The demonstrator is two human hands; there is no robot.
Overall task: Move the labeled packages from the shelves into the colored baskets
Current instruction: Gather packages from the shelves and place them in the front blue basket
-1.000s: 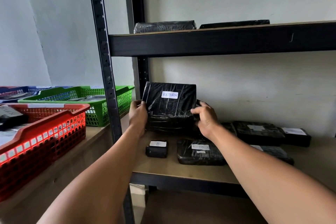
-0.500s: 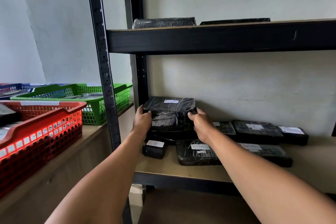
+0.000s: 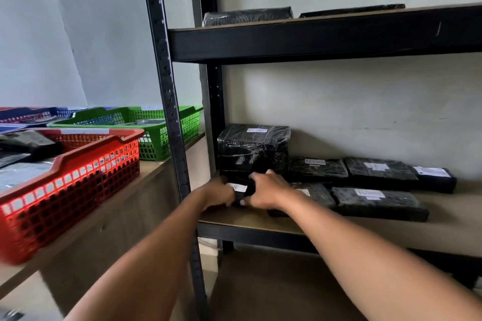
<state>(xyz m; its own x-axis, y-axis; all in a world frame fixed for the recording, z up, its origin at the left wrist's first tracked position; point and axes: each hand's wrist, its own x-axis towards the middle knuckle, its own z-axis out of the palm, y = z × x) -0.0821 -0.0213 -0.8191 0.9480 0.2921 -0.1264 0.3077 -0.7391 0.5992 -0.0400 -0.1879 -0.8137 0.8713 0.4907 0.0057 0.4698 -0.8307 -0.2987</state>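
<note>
Two hands close on the small package [image 3: 238,191] at the shelf's [image 3: 260,219] front edge: the left hand [image 3: 220,194] curls round its left end, the right hand [image 3: 266,191] pinches its right end. Just behind them stands the tall wrapped package [image 3: 253,151]. Judging by its size, the small one is light and stiff; its slick film favours gripping the ends.

Premises present as a small parcel storeroom: black metal shelving [image 3: 313,41] against a bare plaster wall [image 3: 352,101] carries wrapped, labelled packages [image 3: 375,199], with red [image 3: 78,172] and green [image 3: 167,135] sorting baskets on the adjoining surface [image 3: 156,172].
</note>
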